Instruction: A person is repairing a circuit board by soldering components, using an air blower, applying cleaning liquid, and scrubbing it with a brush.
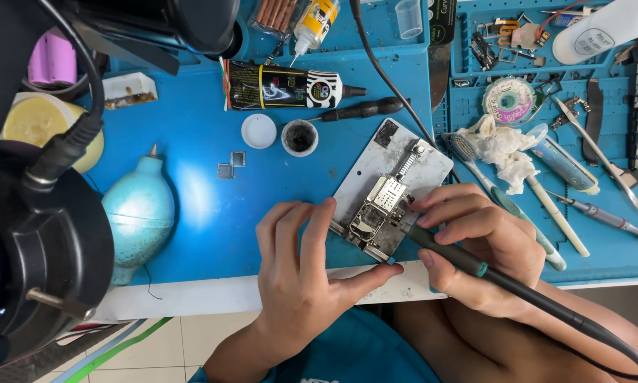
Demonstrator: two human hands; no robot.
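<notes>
A metal board holder point(376, 159) lies tilted on the blue work mat point(191, 177), with a small circuit board point(376, 213) clamped at its near end. My left hand point(301, 273) rests at the holder's left edge, fingers on the mat and thumb along its near corner, holding nothing. My right hand point(475, 245) grips a black soldering iron point(461, 259) like a pen, its tip at the board's right side. The iron's cable point(602, 340) trails off to the lower right.
A teal air blower bulb point(138, 209) lies at left beside a black microscope base point(46, 248). Behind the holder are a small flux pot point(300, 137), white lid point(259, 130), glue tube point(283, 86) and screwdriver point(361, 110). Right: crumpled tissue point(500, 145), toothbrush point(507, 206), tweezers point(602, 156), solder wick spool point(509, 101).
</notes>
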